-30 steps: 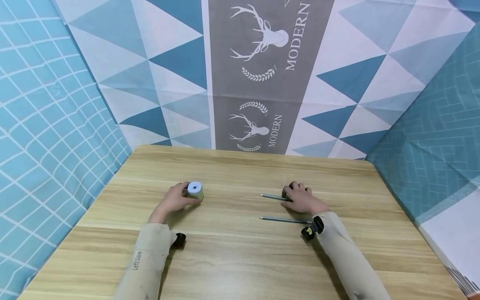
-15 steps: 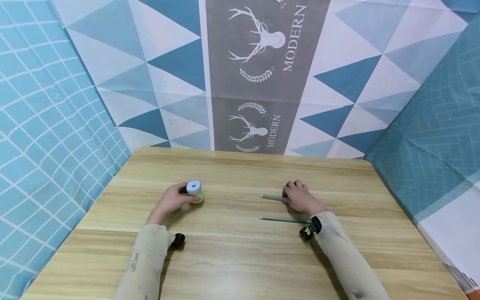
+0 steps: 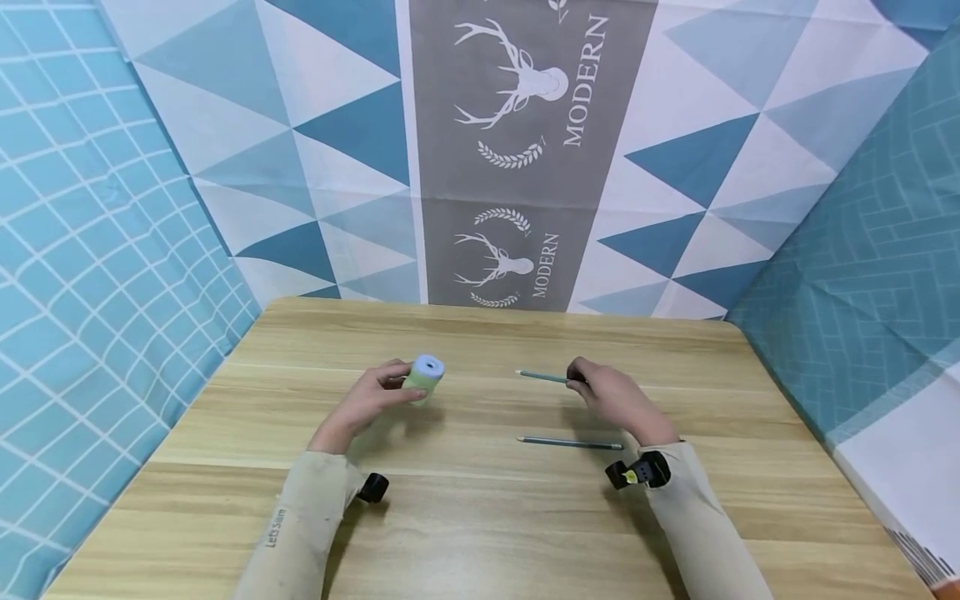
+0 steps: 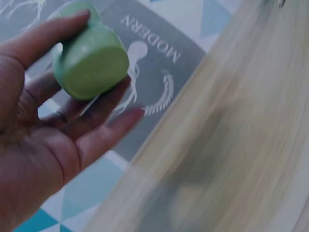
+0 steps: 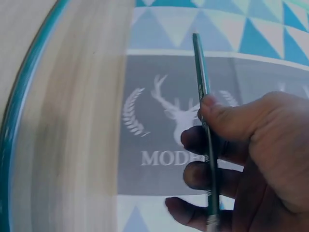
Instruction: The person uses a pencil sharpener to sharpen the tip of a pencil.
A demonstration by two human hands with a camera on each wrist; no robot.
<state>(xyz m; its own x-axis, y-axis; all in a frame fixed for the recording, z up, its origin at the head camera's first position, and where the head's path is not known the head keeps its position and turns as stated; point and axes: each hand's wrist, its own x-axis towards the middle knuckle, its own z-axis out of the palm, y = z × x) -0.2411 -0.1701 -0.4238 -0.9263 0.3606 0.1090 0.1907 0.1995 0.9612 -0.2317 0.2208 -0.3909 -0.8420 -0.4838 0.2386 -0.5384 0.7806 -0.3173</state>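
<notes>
My left hand [image 3: 367, 402] holds a green pencil sharpener [image 3: 424, 377] with a pale blue top and a small dark hole, raised over the table. In the left wrist view, thumb and fingers curl round the sharpener [image 4: 91, 63], its green base facing the camera. My right hand [image 3: 618, 402] pinches a dark green pencil [image 3: 542, 377] between thumb and fingers, its tip pointing left towards the sharpener. The right wrist view shows that pencil [image 5: 199, 63] lying across the fingers. A second pencil [image 3: 570, 442] lies on the table nearer the body, below the right hand.
The wooden table [image 3: 480, 533] spans the space before me. A patterned cloth [image 3: 517, 167] with deer heads hangs behind its far edge. Tiled-pattern blue cloths hang at the left [image 3: 97, 250] and right sides. Black cameras sit on both wrists.
The left hand has lifted the sharpener and moved it right, tilting it rightward. The right hand has taken up the pencil from the table. The second pencil stays in place.
</notes>
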